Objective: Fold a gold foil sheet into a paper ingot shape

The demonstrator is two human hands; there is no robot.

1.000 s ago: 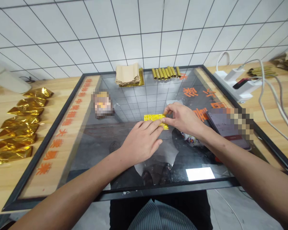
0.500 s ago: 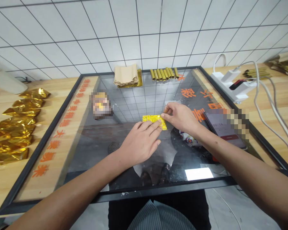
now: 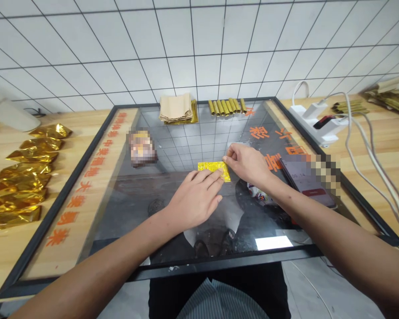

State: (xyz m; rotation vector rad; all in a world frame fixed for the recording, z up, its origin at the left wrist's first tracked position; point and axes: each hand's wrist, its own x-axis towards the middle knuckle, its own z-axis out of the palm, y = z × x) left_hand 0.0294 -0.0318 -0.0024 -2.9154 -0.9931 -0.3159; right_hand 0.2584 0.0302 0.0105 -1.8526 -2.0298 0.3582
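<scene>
A small yellow-gold foil sheet (image 3: pixel 204 166) lies flat on the black-framed glass panel. My left hand (image 3: pixel 197 195) rests over its near side, fingers stretched out and lying flat on it, and hides part of the sheet. At the sheet's upper right corner is my right hand (image 3: pixel 244 160), its thumb and curled forefinger closed together on the edge. Toward the back of the glass lie several rolled gold tubes (image 3: pixel 226 106) in a row. Left of them sits a stack of brown paper pieces (image 3: pixel 175 106) with gold backing.
Several folded gold foil packets (image 3: pixel 29 173) line the wooden table on the left. A blurred-out item (image 3: pixel 141 148) sits on the glass. On the right are a phone (image 3: pixel 306 181), a crumpled wrapper (image 3: pixel 260 194) and a white power strip (image 3: pixel 314 124) with cables.
Both hands keep almost the same place and pose on the gold foil sheet. The camera view has shifted slightly.
</scene>
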